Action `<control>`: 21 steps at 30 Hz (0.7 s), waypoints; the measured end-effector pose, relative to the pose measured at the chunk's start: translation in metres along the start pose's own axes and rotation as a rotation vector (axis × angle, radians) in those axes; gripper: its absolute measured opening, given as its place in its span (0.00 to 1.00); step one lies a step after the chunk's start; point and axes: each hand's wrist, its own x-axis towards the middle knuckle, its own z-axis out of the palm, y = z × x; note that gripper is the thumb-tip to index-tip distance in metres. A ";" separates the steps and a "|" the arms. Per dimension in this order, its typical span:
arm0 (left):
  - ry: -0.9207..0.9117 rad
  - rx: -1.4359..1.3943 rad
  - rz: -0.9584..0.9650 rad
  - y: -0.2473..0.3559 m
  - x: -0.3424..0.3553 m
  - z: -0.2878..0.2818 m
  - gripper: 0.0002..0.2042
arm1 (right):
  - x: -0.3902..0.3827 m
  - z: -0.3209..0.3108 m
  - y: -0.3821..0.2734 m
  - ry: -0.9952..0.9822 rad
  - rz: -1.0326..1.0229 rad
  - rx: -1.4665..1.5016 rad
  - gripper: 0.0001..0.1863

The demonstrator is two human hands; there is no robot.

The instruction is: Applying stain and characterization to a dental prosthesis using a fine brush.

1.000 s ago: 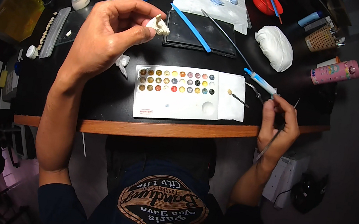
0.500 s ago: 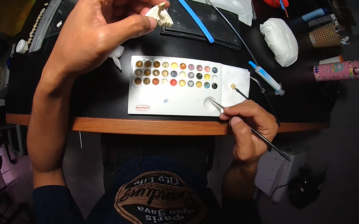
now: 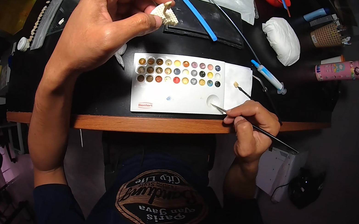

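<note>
Left hand (image 3: pixel 102 26) pinches pale studded piece (image 3: pixel 169 17) beyond palette (image 3: pixel 181 103). Right hand (image 3: pixel 253 131), fingers closed on slim pointed tool (image 3: pixel 284 143), has come in from palette's right; tip now at palette's round well (image 3: pixel 213 99), suggesting dipping.

The palette (image 3: pixel 180 104) looked smooth and glossy, the studded piece (image 3: pixel 168 16) rough and matt, the brush (image 3: pixel 284 143) smooth-handled; the counter (image 3: pixel 107 96) had a wood-grained edge (image 3: pixel 163 127), and the syringe (image 3: pixel 269 77) seemed translucent plastic

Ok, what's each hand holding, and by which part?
Left hand: small cream ridged piece, pinched at its left side. Right hand: slim brush-like tool, gripped toward its tip end.
</note>
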 end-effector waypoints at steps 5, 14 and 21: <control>0.003 0.007 0.010 -0.001 0.000 0.000 0.15 | -0.001 0.000 0.003 0.025 -0.020 0.021 0.08; -0.001 0.010 0.004 -0.001 -0.001 0.002 0.14 | -0.002 0.001 0.000 0.008 0.009 0.014 0.08; 0.007 0.014 0.011 0.001 0.003 0.001 0.14 | 0.002 0.001 0.000 0.016 -0.024 0.004 0.08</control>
